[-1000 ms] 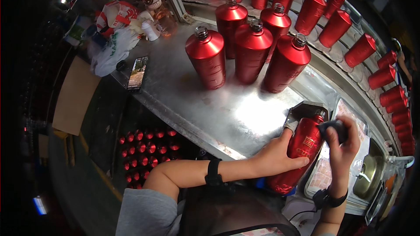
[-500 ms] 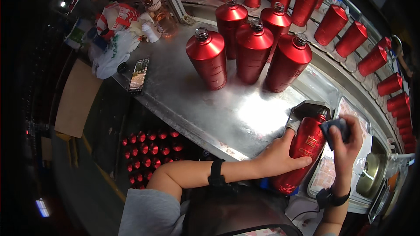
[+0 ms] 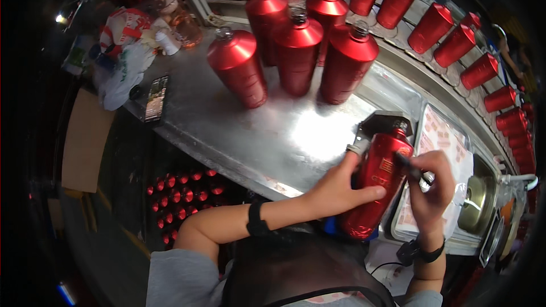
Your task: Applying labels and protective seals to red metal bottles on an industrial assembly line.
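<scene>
A glossy red metallic bottle (image 3: 367, 214) with gold markings lies tilted, its open glass neck toward a dark angular holder (image 3: 380, 122). My left hand (image 3: 335, 192) is closed around the bottle's near left side, thumb across its front. In my right hand (image 3: 435, 185) a small dark block-like pad (image 3: 406, 166) is pinched, blurred by motion. The pad meets or nearly meets the bottle's upper right side, beside the gold marking. Beyond them, several more red bottles (image 3: 296, 42) without caps stand upright in a group on the metal table (image 3: 227, 131).
A curved conveyor (image 3: 398, 42) carrying red bottles runs behind the table. To the right are a tray (image 3: 415, 142) with printed sheets and a round metal basin (image 3: 476, 204). A phone (image 3: 156, 99) and a plastic bag (image 3: 122, 74) lie left; more bottles (image 3: 182, 196) stand below the table edge.
My right hand has brought the dark pad down and leftward against or close to the bottle's side. My left hand keeps its hold. The whole view has shifted slightly.
</scene>
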Demonstrator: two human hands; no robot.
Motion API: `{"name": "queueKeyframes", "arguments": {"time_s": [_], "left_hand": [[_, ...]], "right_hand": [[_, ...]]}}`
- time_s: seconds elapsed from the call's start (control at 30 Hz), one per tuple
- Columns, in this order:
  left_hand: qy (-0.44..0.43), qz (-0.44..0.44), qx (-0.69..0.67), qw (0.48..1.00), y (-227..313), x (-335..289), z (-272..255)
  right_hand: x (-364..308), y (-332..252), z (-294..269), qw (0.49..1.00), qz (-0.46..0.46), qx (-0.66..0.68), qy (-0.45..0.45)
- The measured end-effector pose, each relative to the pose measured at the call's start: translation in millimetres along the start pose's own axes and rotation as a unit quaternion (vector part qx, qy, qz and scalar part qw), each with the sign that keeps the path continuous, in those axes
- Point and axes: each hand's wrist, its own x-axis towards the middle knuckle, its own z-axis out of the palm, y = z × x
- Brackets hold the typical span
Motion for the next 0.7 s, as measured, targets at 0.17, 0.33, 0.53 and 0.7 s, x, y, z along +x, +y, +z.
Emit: {"name": "queueKeyframes", "arguments": {"time_s": [0.17, 0.33, 0.53, 0.7], "left_hand": [[-0.03, -0.081, -0.15, 0.985, -7, -5, -12], [-0.024, -0.089, -0.174, 0.98, 16, -9, -14], [-0.018, -0.047, -0.125, 0.991, 8, -5, -2], [0.002, -0.064, -0.089, 0.994, 18, -6, 5]], "right_hand": [[-45, -26, -5, 0.991, -0.1, 0.007, -0.088], [-34, -28, -2, 0.998, -0.061, 0.002, -0.013], [-72, -31, 4, 0.997, 0.046, 0.064, 0.026], [-70, -15, 22, 0.897, 0.328, 0.243, 0.171]]}}
